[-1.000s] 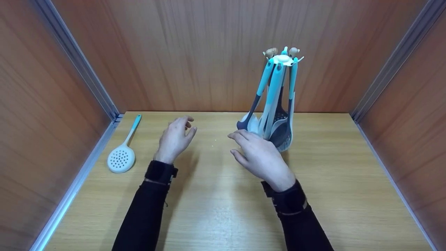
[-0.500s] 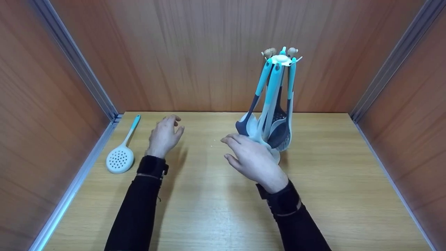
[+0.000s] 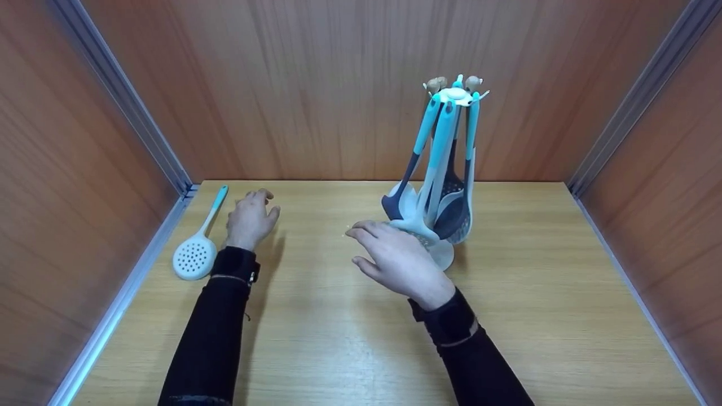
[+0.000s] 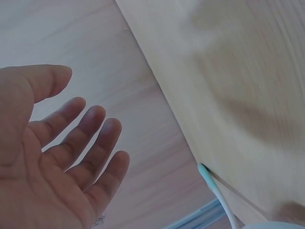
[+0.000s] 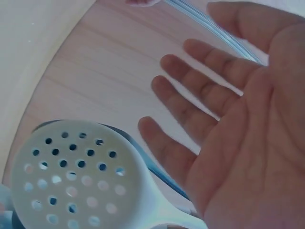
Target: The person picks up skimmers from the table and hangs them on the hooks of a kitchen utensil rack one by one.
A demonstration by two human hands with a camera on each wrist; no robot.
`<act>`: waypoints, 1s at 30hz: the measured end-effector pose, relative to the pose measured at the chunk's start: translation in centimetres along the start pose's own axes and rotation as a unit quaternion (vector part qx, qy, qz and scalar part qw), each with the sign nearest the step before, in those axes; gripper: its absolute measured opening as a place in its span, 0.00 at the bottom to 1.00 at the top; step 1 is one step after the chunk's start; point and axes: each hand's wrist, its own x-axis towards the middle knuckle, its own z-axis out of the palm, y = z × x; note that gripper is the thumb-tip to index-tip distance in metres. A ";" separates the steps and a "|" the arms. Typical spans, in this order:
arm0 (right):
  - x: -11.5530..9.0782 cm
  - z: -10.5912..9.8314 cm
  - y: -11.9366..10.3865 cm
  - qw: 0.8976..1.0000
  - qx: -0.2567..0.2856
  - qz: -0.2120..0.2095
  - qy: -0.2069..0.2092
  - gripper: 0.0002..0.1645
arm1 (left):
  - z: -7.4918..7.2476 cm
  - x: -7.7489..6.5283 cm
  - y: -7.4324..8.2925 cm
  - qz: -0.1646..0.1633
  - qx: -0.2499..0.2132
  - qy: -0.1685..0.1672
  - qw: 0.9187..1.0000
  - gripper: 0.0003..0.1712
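Note:
A white skimmer with round holes and a turquoise handle lies on the table at the left. My left hand hovers just right of its handle, fingers relaxed and holding nothing; the left wrist view shows the bare palm. At the right stands a utensil rack hung with several turquoise-handled utensils. In front of its lower part floats my right hand, fingers loosely spread around nothing. Close to those fingers in the right wrist view hangs another white slotted skimmer, apart from the hand.
The wooden table is enclosed by a back panel and side panels with metal edging. Tiny pale specks lie near the table's middle. A dark ladle hangs on the rack's right side.
My left hand has moved left, closer to the skimmer on the table. The right hand has drifted left and slightly toward me, uncovering more of the rack's base and front skimmer.

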 end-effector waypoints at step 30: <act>1.0 3.2 -0.3 0.996 0.018 0.000 -0.086 0.35 | -0.3 -0.1 -6.6 -0.077 0.058 -0.002 0.995 0.30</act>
